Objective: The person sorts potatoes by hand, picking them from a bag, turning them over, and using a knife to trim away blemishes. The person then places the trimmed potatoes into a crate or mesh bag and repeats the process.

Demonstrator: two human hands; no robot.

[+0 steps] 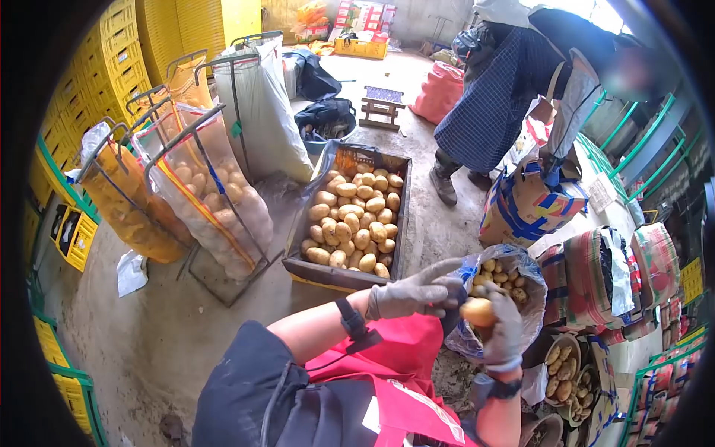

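Observation:
My right hand (pixel 506 331), in a grey glove, grips a potato (pixel 477 312) over the near side of a plastic-lined sack (pixel 535 313). More potatoes (pixel 497 274) lie inside that sack. Left of it, my left hand (pixel 413 292), also gloved, is stretched out with fingers apart and nothing visible in it. Beyond my left hand stands a dark-rimmed crate (pixel 335 273) heaped with potatoes (pixel 350 216).
Mesh sacks of potatoes (pixel 212 190) hang on metal frames at left, beside a white sack (pixel 261 112). A person in a dark apron (pixel 488 97) bends over a taped cardboard box (pixel 525 205). Buckets of potatoes (pixel 562 365) and bundled sacks (pixel 588 276) stand at right.

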